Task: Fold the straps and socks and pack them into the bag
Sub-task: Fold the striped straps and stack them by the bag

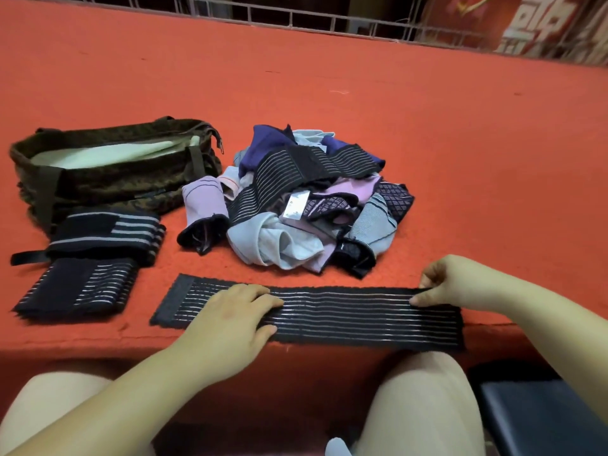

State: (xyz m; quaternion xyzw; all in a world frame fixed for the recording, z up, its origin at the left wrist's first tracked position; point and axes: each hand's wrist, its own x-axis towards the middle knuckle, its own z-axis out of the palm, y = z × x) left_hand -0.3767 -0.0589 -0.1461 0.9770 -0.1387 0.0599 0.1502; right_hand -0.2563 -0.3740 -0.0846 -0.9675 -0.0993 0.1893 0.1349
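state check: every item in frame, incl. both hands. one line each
Flat strap: unfolded, laid out along the table edge.
Left hand: flat, pressing the strap.
Right hand: pinching the strap's far edge near its right end.
Folded straps: two, side by side in front of the bag.
Bag: open, pale lining showing.
Pile: socks and one strap, tangled, unfolded.

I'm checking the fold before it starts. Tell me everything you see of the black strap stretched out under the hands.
The long black elastic strap with thin grey stripes lies flat and unfolded across the near edge of the red carpeted surface. Its left end carries a plain black patch. The left hand rests flat on it left of the middle; the right hand pinches its far edge near the right end.
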